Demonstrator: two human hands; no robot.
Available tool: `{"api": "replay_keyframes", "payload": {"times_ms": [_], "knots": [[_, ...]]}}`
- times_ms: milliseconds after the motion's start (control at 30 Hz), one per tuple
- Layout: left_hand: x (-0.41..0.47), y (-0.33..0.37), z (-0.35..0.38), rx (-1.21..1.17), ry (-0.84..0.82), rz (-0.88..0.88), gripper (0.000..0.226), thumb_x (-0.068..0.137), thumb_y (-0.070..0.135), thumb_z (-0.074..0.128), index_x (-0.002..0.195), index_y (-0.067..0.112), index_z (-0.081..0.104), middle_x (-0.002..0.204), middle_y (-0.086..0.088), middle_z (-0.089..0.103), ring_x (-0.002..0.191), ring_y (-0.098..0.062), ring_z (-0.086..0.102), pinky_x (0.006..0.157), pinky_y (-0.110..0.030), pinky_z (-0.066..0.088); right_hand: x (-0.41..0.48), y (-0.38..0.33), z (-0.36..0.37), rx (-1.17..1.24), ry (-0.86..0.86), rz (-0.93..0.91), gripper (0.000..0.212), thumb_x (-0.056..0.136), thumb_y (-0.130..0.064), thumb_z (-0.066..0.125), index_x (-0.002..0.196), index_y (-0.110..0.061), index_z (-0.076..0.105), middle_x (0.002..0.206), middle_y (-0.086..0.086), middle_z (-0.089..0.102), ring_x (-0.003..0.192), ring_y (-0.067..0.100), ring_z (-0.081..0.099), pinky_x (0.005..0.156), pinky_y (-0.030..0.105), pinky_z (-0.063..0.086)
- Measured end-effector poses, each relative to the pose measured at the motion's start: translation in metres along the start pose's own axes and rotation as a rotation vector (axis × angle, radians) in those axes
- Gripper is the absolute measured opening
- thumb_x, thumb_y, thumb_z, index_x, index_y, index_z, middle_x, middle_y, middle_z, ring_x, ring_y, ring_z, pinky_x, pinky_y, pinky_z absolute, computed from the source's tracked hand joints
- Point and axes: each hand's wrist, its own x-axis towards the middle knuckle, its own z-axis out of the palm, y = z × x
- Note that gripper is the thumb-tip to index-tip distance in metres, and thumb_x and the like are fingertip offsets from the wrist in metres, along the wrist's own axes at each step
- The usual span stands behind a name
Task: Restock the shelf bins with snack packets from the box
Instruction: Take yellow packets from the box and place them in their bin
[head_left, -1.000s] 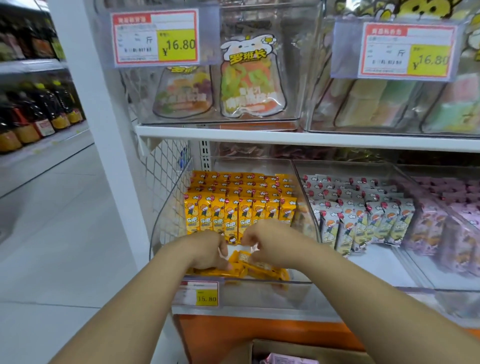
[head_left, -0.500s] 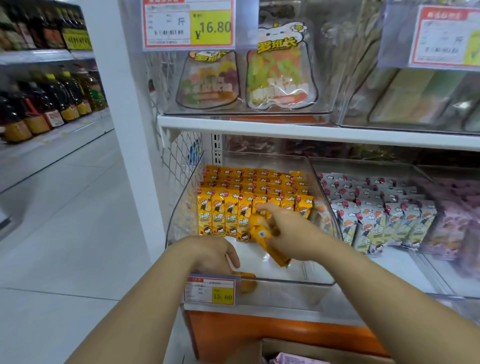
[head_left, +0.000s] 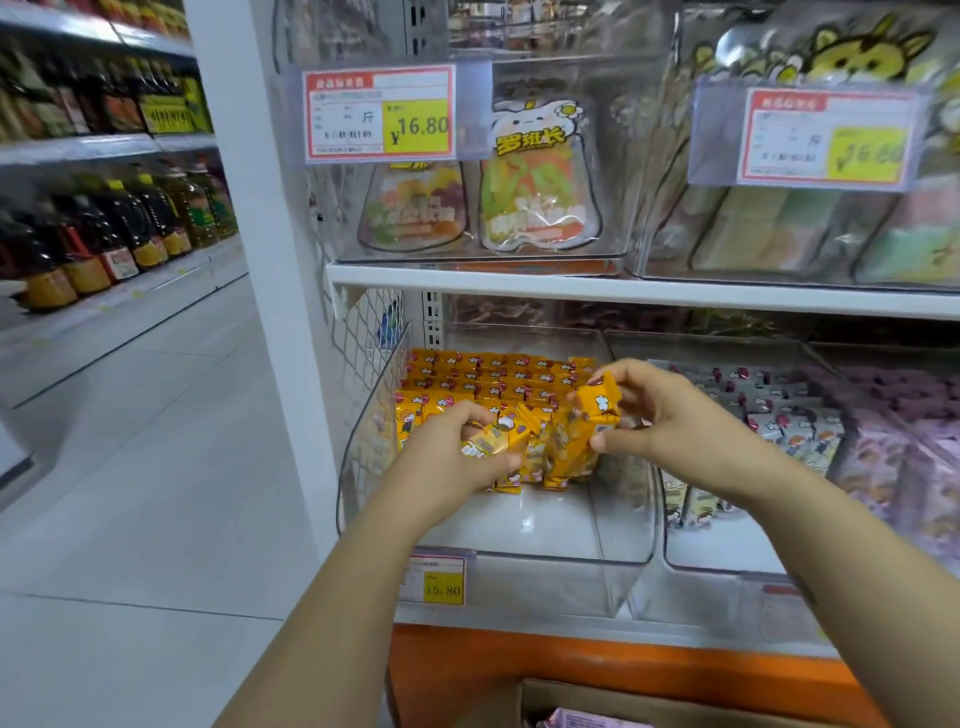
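Well, both hands were down in the bin and both were busy: the left hand (head_left: 452, 460) had its fingers curled round a yellow packet (head_left: 491, 441) lying slantwise, while the right hand (head_left: 670, 415) pinched the top of a second packet (head_left: 597, 410) between thumb and fingertips, holding it nearly upright. I took it for the placing step, with loose packets being stood against the front row. The next move, to my eye, called for squaring them upright and pressing them back so the row would not topple forward. The clear bin (head_left: 545, 561) around them held neat yellow rows (head_left: 493, 371) at the back and bare floor at the front. The neighbouring bin (head_left: 727, 569) on the right carried pale packets (head_left: 800, 431), likewise ranked. Down below, the box (head_left: 623, 699) showed only its edge, with a pink packet (head_left: 576, 719) just peeping out. Overhead, an upper bin (head_left: 623, 208) held gummy bags (head_left: 540, 197).
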Motion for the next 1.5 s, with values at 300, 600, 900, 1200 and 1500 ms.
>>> {"api": "replay_keyframes", "payload": {"times_ms": [300, 600, 900, 1200, 1500], "knots": [[-0.017, 0.011, 0.017, -0.347, -0.045, -0.153, 0.055, 0.086, 0.014, 0.062, 0.135, 0.029, 0.042, 0.126, 0.008, 0.045, 0.09, 0.004, 0.051, 0.071, -0.015, 0.048, -0.017, -0.003, 0.002, 0.014, 0.072, -0.013, 0.037, 0.078, -0.001, 0.073, 0.101, -0.026, 0.059, 0.084, 0.015, 0.057, 0.066, 0.008, 0.055, 0.062, 0.016, 0.048], [-0.012, 0.003, 0.002, -0.454, 0.01, -0.135, 0.047, 0.065, 0.045, 0.078, 0.105, 0.034, 0.055, 0.118, 0.002, 0.06, 0.101, -0.012, 0.064, 0.077, -0.028, 0.056, -0.02, -0.004, 0.007, 0.247, 0.191, -0.035, 0.038, 0.078, 0.014, 0.065, 0.093, -0.02, 0.053, 0.118, -0.002, 0.062, 0.082, 0.031, 0.07, 0.079, 0.041, 0.058], [-0.009, -0.004, -0.004, -0.099, 0.004, -0.092, 0.029, 0.077, 0.028, 0.078, 0.102, 0.032, 0.064, 0.115, 0.007, 0.057, 0.102, -0.016, 0.057, 0.091, -0.045, 0.051, -0.017, -0.001, 0.001, -0.172, 0.295, -0.06, 0.026, 0.081, -0.022, 0.072, 0.096, -0.039, 0.059, 0.104, 0.006, 0.059, 0.081, 0.029, 0.06, 0.072, 0.034, 0.052], [0.031, 0.01, 0.038, 0.245, -0.144, -0.024, 0.068, 0.069, 0.025, 0.084, 0.128, 0.024, 0.052, 0.124, -0.001, 0.054, 0.103, -0.017, 0.054, 0.078, -0.023, 0.04, 0.015, 0.008, 0.0, -0.681, 0.165, 0.037, 0.037, 0.078, -0.028, 0.075, 0.106, -0.027, 0.051, 0.079, -0.012, 0.053, 0.073, 0.015, 0.054, 0.066, 0.028, 0.038], [0.057, 0.013, 0.062, 0.262, -0.122, 0.064, 0.062, 0.078, 0.023, 0.078, 0.132, 0.032, 0.049, 0.136, 0.002, 0.05, 0.11, -0.015, 0.052, 0.082, -0.025, 0.043, 0.043, 0.02, -0.004, -0.814, 0.157, 0.085, 0.028, 0.081, -0.025, 0.07, 0.108, -0.025, 0.065, 0.106, -0.004, 0.062, 0.093, 0.014, 0.056, 0.075, 0.024, 0.041]]}}
